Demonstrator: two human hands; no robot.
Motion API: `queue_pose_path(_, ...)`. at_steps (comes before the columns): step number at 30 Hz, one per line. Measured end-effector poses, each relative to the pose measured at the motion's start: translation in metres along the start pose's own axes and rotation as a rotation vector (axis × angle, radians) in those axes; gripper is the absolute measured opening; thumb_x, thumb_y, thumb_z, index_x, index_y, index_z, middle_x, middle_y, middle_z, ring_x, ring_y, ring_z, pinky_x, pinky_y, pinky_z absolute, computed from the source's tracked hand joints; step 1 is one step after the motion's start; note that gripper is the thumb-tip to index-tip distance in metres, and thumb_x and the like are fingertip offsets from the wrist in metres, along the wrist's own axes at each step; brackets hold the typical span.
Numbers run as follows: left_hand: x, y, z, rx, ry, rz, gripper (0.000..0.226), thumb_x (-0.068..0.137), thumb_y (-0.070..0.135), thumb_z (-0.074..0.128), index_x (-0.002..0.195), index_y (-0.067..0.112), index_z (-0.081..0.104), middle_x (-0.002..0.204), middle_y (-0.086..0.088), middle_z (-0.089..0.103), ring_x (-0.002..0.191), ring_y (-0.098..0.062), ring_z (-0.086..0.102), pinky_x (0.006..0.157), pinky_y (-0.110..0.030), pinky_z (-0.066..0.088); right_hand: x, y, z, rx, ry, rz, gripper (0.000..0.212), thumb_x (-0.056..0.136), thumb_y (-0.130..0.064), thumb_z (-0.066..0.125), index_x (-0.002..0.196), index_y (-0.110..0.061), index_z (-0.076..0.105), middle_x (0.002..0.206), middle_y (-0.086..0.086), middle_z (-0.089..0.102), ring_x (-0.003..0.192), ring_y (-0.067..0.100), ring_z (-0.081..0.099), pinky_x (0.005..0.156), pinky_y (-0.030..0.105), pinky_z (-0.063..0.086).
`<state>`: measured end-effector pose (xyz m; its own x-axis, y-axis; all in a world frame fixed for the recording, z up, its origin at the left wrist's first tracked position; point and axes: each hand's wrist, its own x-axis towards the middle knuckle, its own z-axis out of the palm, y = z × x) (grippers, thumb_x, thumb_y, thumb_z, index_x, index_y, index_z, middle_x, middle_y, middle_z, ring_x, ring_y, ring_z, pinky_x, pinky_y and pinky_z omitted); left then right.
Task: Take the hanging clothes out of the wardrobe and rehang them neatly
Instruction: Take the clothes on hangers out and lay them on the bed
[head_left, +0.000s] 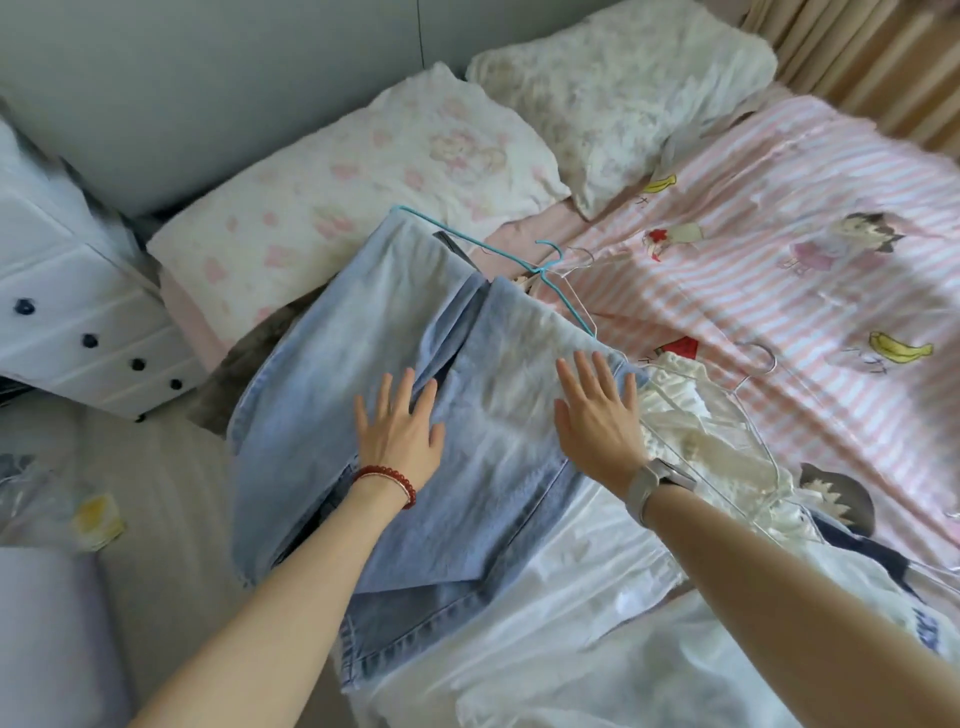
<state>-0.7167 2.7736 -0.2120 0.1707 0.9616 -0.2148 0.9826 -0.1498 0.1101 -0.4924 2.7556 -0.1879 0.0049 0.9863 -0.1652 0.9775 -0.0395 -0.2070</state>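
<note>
I am looking down at a bed with a pink striped sheet (779, 291), and a pair of light blue jeans (415, 389) is lying across its near corner, folded over a blue wire hanger (545, 275) whose hook is pointing toward the middle of the bed. My left hand (400, 441) is resting flat on the left leg of the jeans with the fingers spread apart, holding nothing, and a red bead bracelet (387, 480) is sitting on that wrist. My right hand (597, 415) is lying flat on the right leg of the jeans, near its right edge, with the fingers straight and slightly fanned, also holding nothing; a pale watch (657, 486) is showing on that wrist. Just beside the right hand, a cream ruffled garment (680, 415) is lying on a silver wire hanger (753, 384), partly touching the edge of the jeans. A white garment (597, 597) is spreading out under the lower part of the jeans and toward the bottom of the view. Two pillows are sitting at the head of the bed, a pink flowered pillow (363, 171) and a white patterned pillow (623, 93) beside it. A white chest of drawers (78, 322) with dark knobs is standing to the left of the bed, and beige curtains (857, 62) are hanging at the top right.
</note>
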Motion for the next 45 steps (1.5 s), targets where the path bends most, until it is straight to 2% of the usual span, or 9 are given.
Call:
queue_pose_path(5, -0.091, -0.004, -0.055, -0.082, 0.215, -0.089, 0.043, 0.094, 0.029, 0.042, 0.136, 0.018, 0.042, 0.152, -0.004, 0.023, 0.141, -0.025, 0.016, 0.111, -0.053, 0.012, -0.073, -0.039, -0.04, 0.095, 0.075, -0.123, 0.044, 0.097, -0.023, 0.033, 0.139, -0.014, 0.033, 0.148, 0.002, 0.03, 0.142, 0.02, 0.012, 0.114, 0.051, 0.005)
queue_pose_path(12, -0.282, 0.005, -0.069, -0.167, 0.371, -0.298, 0.039, 0.091, 0.025, 0.046, 0.129, 0.016, 0.05, 0.138, -0.005, 0.045, 0.122, -0.026, 0.044, 0.103, -0.044, 0.03, -0.216, -0.094, -0.054, 0.3, 0.182, -0.397, 0.033, 0.09, -0.012, 0.046, 0.122, -0.009, 0.055, 0.126, 0.007, 0.056, 0.125, 0.026, 0.044, 0.104, 0.041, 0.028)
queue_pose_path(18, -0.445, 0.001, -0.038, -0.193, 0.314, -0.42, 0.036, 0.09, 0.02, 0.048, 0.124, 0.012, 0.054, 0.124, -0.006, 0.056, 0.11, -0.028, 0.053, 0.094, -0.036, 0.039, -0.321, -0.138, -0.027, 0.244, -0.017, -0.628, 0.035, 0.093, -0.018, 0.04, 0.125, -0.015, 0.052, 0.125, 0.002, 0.056, 0.122, 0.021, 0.042, 0.101, 0.031, 0.027)
queue_pose_path(24, -0.593, -0.024, -0.039, -0.173, 0.486, -0.543, 0.028, 0.065, 0.0, 0.072, 0.092, 0.006, 0.069, 0.084, -0.007, 0.071, 0.073, -0.026, 0.068, 0.062, -0.036, 0.054, -0.413, -0.209, -0.01, 0.15, -0.181, -1.006, 0.03, 0.094, -0.022, 0.035, 0.117, -0.013, 0.053, 0.12, 0.003, 0.057, 0.122, 0.021, 0.042, 0.1, 0.031, 0.028)
queue_pose_path(27, -0.662, -0.048, -0.046, -0.088, 0.53, -0.745, 0.025, 0.066, 0.003, 0.069, 0.091, 0.005, 0.069, 0.085, -0.009, 0.071, 0.074, -0.028, 0.068, 0.061, -0.038, 0.055, -0.457, -0.259, -0.005, 0.154, -0.255, -1.179, 0.034, 0.093, -0.022, 0.037, 0.122, -0.015, 0.052, 0.123, 0.003, 0.057, 0.12, 0.023, 0.044, 0.097, 0.035, 0.034)
queue_pose_path(30, -0.735, -0.068, -0.057, -0.048, 0.597, -0.91, 0.027, 0.075, 0.013, 0.052, 0.092, 0.002, 0.069, 0.086, -0.013, 0.07, 0.076, -0.03, 0.068, 0.063, -0.04, 0.056, -0.507, -0.312, -0.004, 0.232, -0.27, -1.355, 0.035, 0.093, -0.019, 0.04, 0.126, -0.015, 0.052, 0.125, 0.002, 0.057, 0.121, 0.02, 0.045, 0.097, 0.031, 0.034)
queue_pose_path(34, -0.842, -0.086, -0.074, 0.017, 0.662, -1.133, 0.021, 0.074, 0.004, 0.063, 0.094, 0.005, 0.067, 0.09, -0.011, 0.069, 0.083, -0.031, 0.065, 0.07, -0.041, 0.052, -0.589, -0.384, -0.004, 0.277, -0.274, -1.568, 0.034, 0.093, -0.016, 0.041, 0.124, -0.013, 0.054, 0.123, 0.002, 0.059, 0.12, 0.021, 0.046, 0.095, 0.031, 0.034)
queue_pose_path(39, -0.98, -0.099, -0.095, 0.328, 0.75, -1.339, 0.026, 0.071, 0.005, 0.066, 0.097, 0.006, 0.069, 0.099, -0.013, 0.069, 0.088, -0.028, 0.067, 0.075, -0.046, 0.049, -0.698, -0.466, -0.007, 0.309, -0.297, -1.732, 0.034, 0.093, -0.016, 0.041, 0.124, -0.013, 0.053, 0.123, 0.004, 0.058, 0.119, 0.023, 0.047, 0.095, 0.035, 0.038)
queue_pose_path(45, -1.113, -0.112, -0.131, 0.649, 0.834, -1.481, 0.031, 0.079, 0.018, 0.047, 0.101, 0.009, 0.068, 0.107, -0.009, 0.066, 0.102, -0.026, 0.061, 0.086, -0.046, 0.038, -0.817, -0.547, -0.022, 0.441, -0.377, -1.847, 0.033, 0.092, -0.012, 0.042, 0.122, -0.011, 0.056, 0.123, 0.008, 0.059, 0.115, 0.025, 0.052, 0.095, 0.032, 0.038)
